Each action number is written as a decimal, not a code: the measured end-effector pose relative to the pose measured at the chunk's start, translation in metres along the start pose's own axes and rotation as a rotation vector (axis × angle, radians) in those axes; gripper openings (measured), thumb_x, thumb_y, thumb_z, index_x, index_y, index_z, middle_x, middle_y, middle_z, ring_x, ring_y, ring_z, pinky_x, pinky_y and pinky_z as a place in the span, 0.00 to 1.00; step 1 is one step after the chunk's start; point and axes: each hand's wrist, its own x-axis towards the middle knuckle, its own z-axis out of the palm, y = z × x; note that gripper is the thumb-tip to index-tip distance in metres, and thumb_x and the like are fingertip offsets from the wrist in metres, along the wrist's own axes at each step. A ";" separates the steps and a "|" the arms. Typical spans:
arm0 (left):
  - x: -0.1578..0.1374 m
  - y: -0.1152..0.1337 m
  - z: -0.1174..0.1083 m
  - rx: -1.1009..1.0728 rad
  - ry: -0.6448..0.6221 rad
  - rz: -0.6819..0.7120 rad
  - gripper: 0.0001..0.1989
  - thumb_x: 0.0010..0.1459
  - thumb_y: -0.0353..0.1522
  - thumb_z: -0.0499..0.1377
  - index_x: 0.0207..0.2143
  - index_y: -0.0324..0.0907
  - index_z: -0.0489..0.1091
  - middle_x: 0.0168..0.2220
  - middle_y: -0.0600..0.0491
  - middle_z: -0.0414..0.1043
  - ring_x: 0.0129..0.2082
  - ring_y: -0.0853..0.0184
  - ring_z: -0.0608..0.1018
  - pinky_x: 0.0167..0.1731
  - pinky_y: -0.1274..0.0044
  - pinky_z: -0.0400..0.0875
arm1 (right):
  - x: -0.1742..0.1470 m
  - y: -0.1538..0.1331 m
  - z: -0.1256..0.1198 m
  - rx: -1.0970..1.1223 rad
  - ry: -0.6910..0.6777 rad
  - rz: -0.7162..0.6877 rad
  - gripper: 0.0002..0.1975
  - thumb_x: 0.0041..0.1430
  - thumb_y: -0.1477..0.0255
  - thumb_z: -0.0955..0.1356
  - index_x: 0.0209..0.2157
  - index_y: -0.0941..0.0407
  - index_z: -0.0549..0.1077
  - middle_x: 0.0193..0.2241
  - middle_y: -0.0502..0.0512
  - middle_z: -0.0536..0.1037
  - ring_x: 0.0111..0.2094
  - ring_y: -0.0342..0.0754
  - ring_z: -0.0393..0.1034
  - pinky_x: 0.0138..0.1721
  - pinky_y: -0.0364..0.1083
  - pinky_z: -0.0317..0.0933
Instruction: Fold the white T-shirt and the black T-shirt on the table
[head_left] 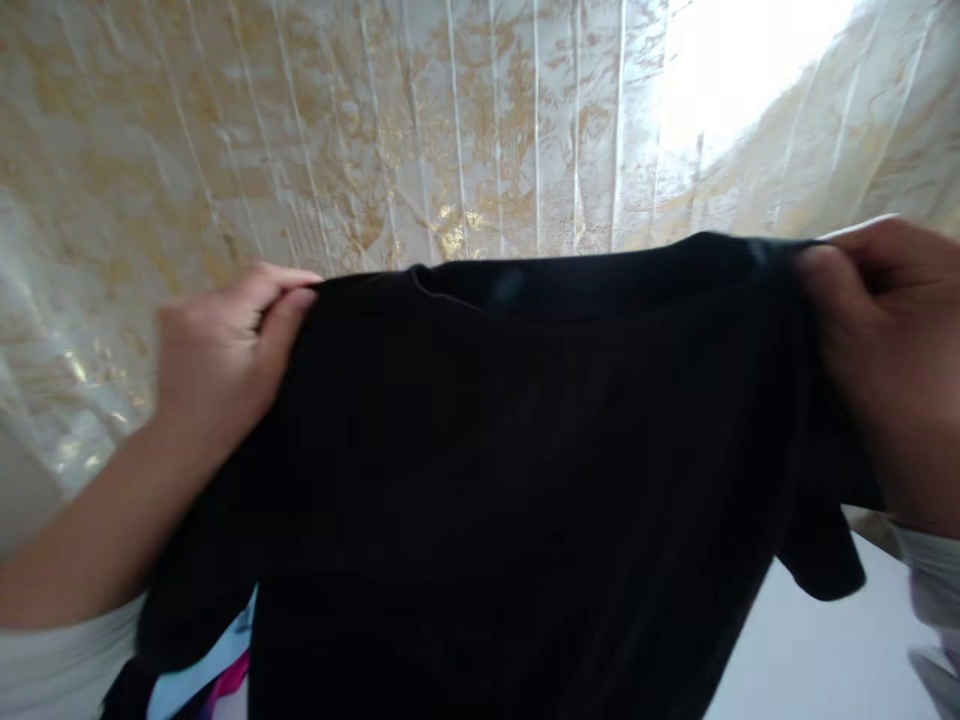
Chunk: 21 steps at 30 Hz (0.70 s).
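Note:
A black T-shirt (525, 450) hangs stretched between my two hands and fills the middle of the view. My left hand (232, 330) pinches it at the left shoulder, thumb against fingers. At the opposite shoulder my right hand (885, 320) grips the cloth, its thumb on the near side. The neckline runs along the top edge between them, slightly open. Both short sleeves dangle, one under each wrist. The shirt's lower part runs out of the frame.
Behind the shirt hangs a shiny, pleated, gold-patterned curtain (420, 130) with a bright glare at upper right. A white surface (817, 650) shows at lower right. Pink cloth (231, 678) and other dark and light items lie at lower left, mostly covered.

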 end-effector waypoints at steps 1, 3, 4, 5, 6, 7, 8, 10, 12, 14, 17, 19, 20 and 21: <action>0.007 -0.006 0.018 0.307 -0.035 -0.005 0.15 0.66 0.39 0.52 0.52 0.47 0.68 0.50 0.56 0.72 0.52 0.57 0.72 0.50 0.70 0.65 | 0.002 0.005 0.019 -0.030 -0.070 -0.046 0.26 0.64 0.53 0.59 0.39 0.61 0.76 0.31 0.52 0.77 0.35 0.45 0.69 0.36 0.47 0.55; 0.012 -0.028 0.060 0.407 -0.165 -0.041 0.13 0.64 0.35 0.53 0.46 0.41 0.72 0.43 0.51 0.76 0.47 0.56 0.75 0.50 0.67 0.64 | -0.003 0.016 0.064 -0.081 -0.319 -0.065 0.27 0.65 0.54 0.58 0.39 0.61 0.75 0.31 0.54 0.77 0.36 0.47 0.70 0.37 0.46 0.56; 0.010 -0.042 0.080 0.429 -0.224 -0.066 0.11 0.62 0.33 0.53 0.42 0.41 0.73 0.39 0.50 0.77 0.43 0.57 0.77 0.47 0.68 0.67 | -0.011 0.021 0.086 -0.098 -0.463 -0.036 0.25 0.65 0.55 0.58 0.40 0.61 0.75 0.32 0.56 0.78 0.37 0.49 0.71 0.37 0.47 0.57; 0.004 -0.057 0.098 0.446 -0.280 -0.093 0.10 0.60 0.30 0.53 0.40 0.41 0.74 0.36 0.50 0.78 0.40 0.58 0.78 0.45 0.69 0.68 | -0.021 0.026 0.106 -0.095 -0.545 -0.031 0.22 0.64 0.57 0.60 0.40 0.61 0.75 0.31 0.57 0.78 0.37 0.51 0.72 0.37 0.48 0.58; -0.006 -0.071 0.114 0.460 -0.325 -0.115 0.11 0.58 0.27 0.53 0.39 0.40 0.74 0.34 0.49 0.78 0.39 0.58 0.78 0.44 0.69 0.69 | -0.035 0.030 0.123 -0.088 -0.600 -0.036 0.19 0.63 0.59 0.63 0.39 0.60 0.75 0.30 0.57 0.78 0.37 0.53 0.72 0.38 0.49 0.60; -0.019 -0.082 0.127 0.470 -0.365 -0.124 0.12 0.57 0.26 0.53 0.41 0.40 0.73 0.36 0.47 0.78 0.41 0.57 0.78 0.45 0.68 0.68 | -0.052 0.034 0.135 -0.076 -0.645 -0.049 0.16 0.60 0.61 0.66 0.39 0.60 0.74 0.32 0.58 0.79 0.39 0.55 0.72 0.40 0.51 0.61; -0.036 -0.091 0.137 0.475 -0.400 -0.123 0.15 0.56 0.25 0.52 0.44 0.38 0.72 0.40 0.45 0.77 0.43 0.56 0.77 0.47 0.66 0.67 | -0.071 0.038 0.142 -0.064 -0.680 -0.059 0.16 0.59 0.63 0.67 0.41 0.60 0.74 0.35 0.61 0.79 0.42 0.58 0.71 0.42 0.54 0.62; -0.078 -0.099 0.149 0.459 -0.482 -0.090 0.18 0.56 0.25 0.51 0.49 0.39 0.69 0.50 0.44 0.73 0.51 0.56 0.73 0.53 0.65 0.63 | -0.116 0.043 0.140 -0.017 -0.755 -0.089 0.16 0.58 0.66 0.66 0.46 0.57 0.71 0.43 0.61 0.77 0.46 0.59 0.70 0.44 0.56 0.62; -0.121 -0.097 0.152 0.416 -0.589 -0.048 0.18 0.59 0.28 0.51 0.51 0.43 0.68 0.54 0.48 0.69 0.54 0.60 0.70 0.55 0.67 0.61 | -0.166 0.045 0.122 0.143 -0.914 -0.100 0.18 0.60 0.66 0.63 0.52 0.53 0.67 0.48 0.59 0.75 0.50 0.56 0.69 0.49 0.55 0.62; -0.157 -0.094 0.153 0.395 -0.673 -0.041 0.16 0.60 0.31 0.53 0.51 0.47 0.67 0.57 0.51 0.66 0.55 0.61 0.68 0.55 0.68 0.62 | -0.215 0.043 0.098 0.261 -1.115 -0.028 0.20 0.61 0.63 0.62 0.54 0.50 0.66 0.54 0.59 0.71 0.55 0.57 0.64 0.53 0.57 0.60; -0.186 -0.098 0.154 0.449 -0.727 -0.092 0.15 0.58 0.33 0.55 0.49 0.45 0.68 0.54 0.48 0.67 0.53 0.56 0.69 0.50 0.65 0.64 | -0.273 0.037 0.066 0.252 -1.271 0.111 0.24 0.62 0.56 0.60 0.57 0.46 0.64 0.62 0.57 0.62 0.62 0.59 0.55 0.57 0.63 0.55; -0.189 -0.109 0.157 0.498 -0.726 -0.130 0.09 0.58 0.32 0.55 0.42 0.43 0.69 0.46 0.47 0.70 0.47 0.56 0.71 0.47 0.66 0.66 | -0.296 0.034 0.056 0.238 -1.300 0.138 0.26 0.62 0.53 0.60 0.59 0.47 0.63 0.64 0.56 0.59 0.64 0.60 0.51 0.60 0.64 0.51; -0.186 -0.114 0.158 0.514 -0.719 -0.143 0.06 0.59 0.32 0.55 0.38 0.42 0.69 0.43 0.48 0.71 0.45 0.58 0.72 0.45 0.68 0.67 | -0.303 0.034 0.055 0.233 -1.299 0.137 0.27 0.61 0.53 0.60 0.59 0.47 0.63 0.64 0.56 0.58 0.65 0.61 0.49 0.60 0.65 0.49; -0.182 -0.120 0.159 0.526 -0.706 -0.153 0.05 0.60 0.32 0.53 0.36 0.43 0.68 0.40 0.49 0.71 0.43 0.59 0.73 0.44 0.69 0.67 | -0.307 0.034 0.054 0.231 -1.293 0.135 0.27 0.62 0.53 0.60 0.60 0.47 0.62 0.65 0.56 0.57 0.65 0.60 0.47 0.61 0.64 0.49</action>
